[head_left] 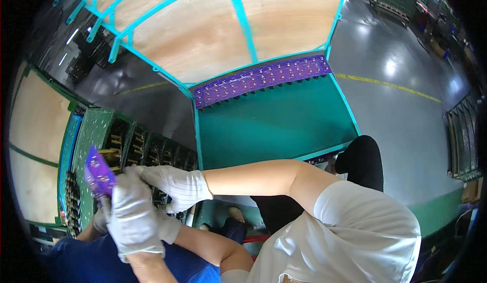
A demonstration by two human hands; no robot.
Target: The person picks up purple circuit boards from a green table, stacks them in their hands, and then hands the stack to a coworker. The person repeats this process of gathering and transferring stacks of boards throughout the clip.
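Note:
My right hand [172,185], in a white glove, reaches across to the left with its fingers stretched out beside a small purple board [99,174]. It holds nothing that I can see. A second gloved hand [133,219], which seems to belong to a co-worker in blue [76,262], grips the purple board from below. Only the cuff of my left hand [170,227] shows, the rest being hidden behind that glove. Under the hands stands a green rack [96,130] with rows of dark slotted parts [137,148].
Ahead is a green-topped cart with a teal frame [274,125]; a long purple strip with pins [261,77] lies along its far edge. Plywood panels [203,29] stand behind. A grey glossy floor with a yellow line [385,84] lies to the right, and stacked racks [461,141] stand at the far right.

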